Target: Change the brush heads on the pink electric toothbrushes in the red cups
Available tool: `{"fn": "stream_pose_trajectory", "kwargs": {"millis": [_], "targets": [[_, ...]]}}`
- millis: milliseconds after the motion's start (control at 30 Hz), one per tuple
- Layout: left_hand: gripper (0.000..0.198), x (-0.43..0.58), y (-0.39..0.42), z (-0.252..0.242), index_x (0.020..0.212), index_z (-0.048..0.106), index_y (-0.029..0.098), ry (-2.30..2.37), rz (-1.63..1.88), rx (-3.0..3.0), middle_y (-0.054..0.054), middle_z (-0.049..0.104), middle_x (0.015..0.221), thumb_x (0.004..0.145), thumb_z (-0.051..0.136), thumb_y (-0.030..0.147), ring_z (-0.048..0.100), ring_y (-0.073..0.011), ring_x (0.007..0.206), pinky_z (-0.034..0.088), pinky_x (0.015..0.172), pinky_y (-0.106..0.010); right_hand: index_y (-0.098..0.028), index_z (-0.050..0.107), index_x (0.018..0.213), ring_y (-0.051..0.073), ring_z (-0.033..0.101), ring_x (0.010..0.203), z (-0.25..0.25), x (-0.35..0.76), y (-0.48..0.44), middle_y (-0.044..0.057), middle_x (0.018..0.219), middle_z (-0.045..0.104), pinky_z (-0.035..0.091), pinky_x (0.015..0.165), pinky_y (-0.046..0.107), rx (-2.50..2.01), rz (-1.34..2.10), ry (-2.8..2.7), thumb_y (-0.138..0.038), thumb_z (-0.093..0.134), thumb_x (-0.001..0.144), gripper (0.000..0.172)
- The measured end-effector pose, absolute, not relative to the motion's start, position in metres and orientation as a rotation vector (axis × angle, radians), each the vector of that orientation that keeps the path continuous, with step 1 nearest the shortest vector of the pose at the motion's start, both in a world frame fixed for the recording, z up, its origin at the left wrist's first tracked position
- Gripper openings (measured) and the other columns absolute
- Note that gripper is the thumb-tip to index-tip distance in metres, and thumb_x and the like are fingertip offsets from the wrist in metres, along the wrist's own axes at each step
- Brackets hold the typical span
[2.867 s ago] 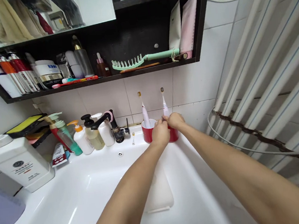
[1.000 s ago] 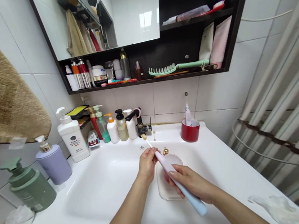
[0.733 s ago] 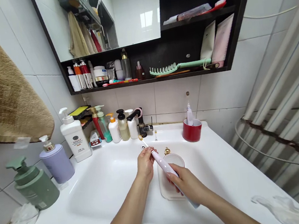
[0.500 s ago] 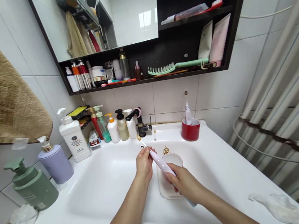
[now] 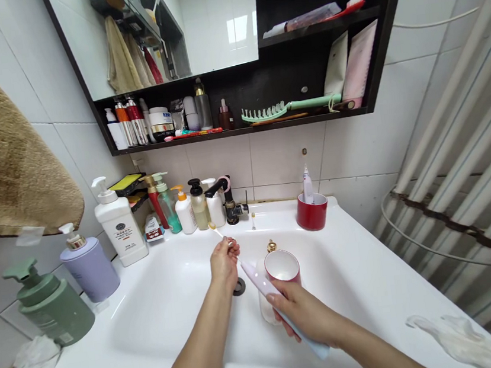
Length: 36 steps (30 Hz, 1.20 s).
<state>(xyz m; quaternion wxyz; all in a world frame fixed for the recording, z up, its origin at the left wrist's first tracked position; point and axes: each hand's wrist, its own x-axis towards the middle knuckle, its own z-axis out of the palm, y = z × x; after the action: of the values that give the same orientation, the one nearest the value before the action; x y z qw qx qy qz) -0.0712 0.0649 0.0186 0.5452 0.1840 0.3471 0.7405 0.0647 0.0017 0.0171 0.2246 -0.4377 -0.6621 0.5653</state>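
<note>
Over the white sink (image 5: 174,300), my left hand (image 5: 224,261) pinches a toothbrush head (image 5: 216,230) whose bristles point up toward the tap. My right hand (image 5: 303,308) is wrapped round the pale pink electric toothbrush handle (image 5: 260,281), which fades to light blue at its lower end. Brush head and handle are apart, with the handle's thin shaft bare just right of my left fingers. Right behind my right hand stands a red cup (image 5: 282,266) with a white inside, on a pale tray partly hidden by my hand and the handle.
A black tap (image 5: 233,209) stands at the back of the sink, with several pump bottles (image 5: 199,207) to its left. Another red cup (image 5: 313,214) holds an electric toothbrush (image 5: 308,185). Crumpled clear plastic (image 5: 459,340) lies on the right ledge. A dark cabinet (image 5: 239,132) hangs above.
My left hand has drawn the brush head off the handle, up and to the left. My right hand still grips the handle, which has shifted slightly down and left.
</note>
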Motion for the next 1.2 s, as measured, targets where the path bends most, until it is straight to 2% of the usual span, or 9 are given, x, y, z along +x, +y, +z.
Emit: {"fn": "stream_pose_trajectory", "kwargs": {"millis": [233, 367, 500, 667, 867, 1033, 1100, 1200], "targets": [[0.013, -0.073, 0.067, 0.012, 0.058, 0.052, 0.010, 0.938, 1.588, 0.572, 0.000, 0.051, 0.051, 0.057, 0.056, 0.022, 0.047, -0.0041, 0.044, 0.037, 0.047, -0.016, -0.018, 0.037, 0.068, 0.004, 0.040, 0.036, 0.016, 0.066, 0.003, -0.005, 0.057, 0.041, 0.033, 0.033, 0.017, -1.174, 1.359, -1.758, -0.036, 0.030, 0.073, 0.020], [0.009, -0.062, 0.081, 0.014, 0.056, 0.053, 0.011, 1.188, 1.453, 0.758, 0.002, 0.047, 0.047, 0.058, 0.053, 0.020, 0.043, -0.0042, 0.041, 0.038, 0.048, -0.020, -0.018, 0.039, 0.074, 0.005, 0.040, 0.037, 0.024, 0.066, 0.002, -0.005, 0.057, 0.040, 0.034, 0.035, 0.018, -1.130, 1.327, -1.709, -0.039, 0.033, 0.072, 0.022], [0.006, -0.046, 0.118, 0.023, 0.050, 0.051, 0.013, 1.412, 1.322, 0.967, 0.002, 0.046, 0.040, 0.055, 0.056, 0.015, 0.043, -0.0076, 0.039, 0.037, 0.047, -0.023, -0.018, 0.041, 0.079, 0.005, 0.040, 0.040, 0.029, 0.068, 0.002, -0.005, 0.057, 0.039, 0.036, 0.038, 0.018, -1.108, 1.269, -1.661, -0.039, 0.033, 0.072, 0.023], [0.017, -0.018, 0.166, 0.021, 0.039, 0.044, 0.015, 1.556, 1.189, 1.138, 0.003, 0.040, 0.030, 0.048, 0.056, 0.007, 0.045, -0.0126, 0.038, 0.035, 0.046, -0.026, -0.020, 0.042, 0.088, 0.006, 0.041, 0.040, 0.028, 0.073, 0.006, -0.004, 0.059, 0.039, 0.036, 0.038, 0.018, -1.074, 1.231, -1.646, -0.038, 0.033, 0.073, 0.026], [0.021, -0.004, 0.198, 0.014, 0.034, 0.041, 0.015, 1.754, 1.121, 1.334, -0.004, 0.048, 0.038, 0.049, 0.054, 0.008, 0.054, -0.0211, 0.063, 0.035, 0.057, -0.028, -0.019, 0.044, 0.088, 0.005, 0.038, 0.040, 0.029, 0.075, 0.010, -0.004, 0.060, 0.038, 0.037, 0.039, 0.018, -1.066, 1.249, -1.609, -0.037, 0.034, 0.072, 0.025], [0.013, -0.020, 0.198, 0.014, 0.045, 0.044, 0.016, 1.854, 1.194, 1.455, -0.009, 0.057, 0.068, 0.050, 0.055, 0.014, 0.046, -0.0220, 0.090, 0.031, 0.070, -0.027, -0.020, 0.044, 0.090, 0.005, 0.038, 0.040, 0.030, 0.077, 0.009, -0.003, 0.062, 0.039, 0.038, 0.040, 0.018, -1.071, 1.280, -1.591, -0.038, 0.034, 0.072, 0.028], [0.015, -0.027, 0.195, 0.012, 0.044, 0.042, 0.016, 1.881, 1.202, 1.459, -0.010, 0.056, 0.072, 0.049, 0.055, 0.012, 0.044, -0.0226, 0.093, 0.031, 0.072, -0.027, -0.020, 0.044, 0.092, 0.005, 0.038, 0.040, 0.029, 0.077, 0.009, -0.003, 0.062, 0.039, 0.038, 0.040, 0.018, -1.077, 1.280, -1.599, -0.039, 0.034, 0.072, 0.029], [0.026, -0.034, 0.192, 0.006, 0.036, 0.032, 0.016, 1.889, 1.196, 1.406, -0.011, 0.055, 0.064, 0.048, 0.053, 0.004, 0.045, -0.0247, 0.091, 0.031, 0.071, -0.029, -0.020, 0.043, 0.093, 0.005, 0.039, 0.039, 0.027, 0.077, 0.009, -0.003, 0.062, 0.040, 0.038, 0.041, 0.018, -1.083, 1.269, -1.612, -0.040, 0.034, 0.072, 0.031]]}}
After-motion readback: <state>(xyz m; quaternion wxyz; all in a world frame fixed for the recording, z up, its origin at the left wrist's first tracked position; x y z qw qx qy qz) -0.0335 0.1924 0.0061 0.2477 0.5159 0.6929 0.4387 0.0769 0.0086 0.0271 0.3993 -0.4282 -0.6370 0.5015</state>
